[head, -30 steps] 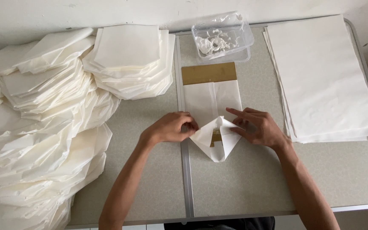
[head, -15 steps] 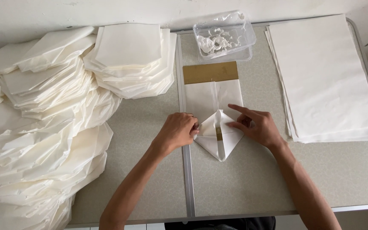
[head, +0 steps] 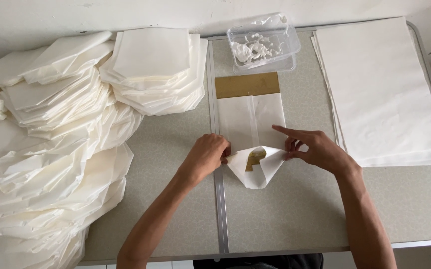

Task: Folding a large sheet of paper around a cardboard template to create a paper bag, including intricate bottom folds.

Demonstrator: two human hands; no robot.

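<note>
A grey folding table (head: 300, 219) fills the view, heaped folded white bags (head: 51, 149) at 9 o'clock, flat sheets (head: 380, 89) at 2. Mid-table, the white paper bag (head: 251, 124) runs lengthwise 12 to 6, its folded point toward 6. A clear tub (head: 264, 42) at 12 holds white paste. The left hand (head: 206, 158) pinches one flap; the right hand (head: 315, 148) pinches the other, forefinger extended.

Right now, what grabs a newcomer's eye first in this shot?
The two hands at table centre: the left hand and right hand pinch the folded lower end of a white paper bag laid over a brown card. A huge heap of finished white bags spills across the left side. A flat paper stack lies right, a clear plastic tub at the top.
</note>
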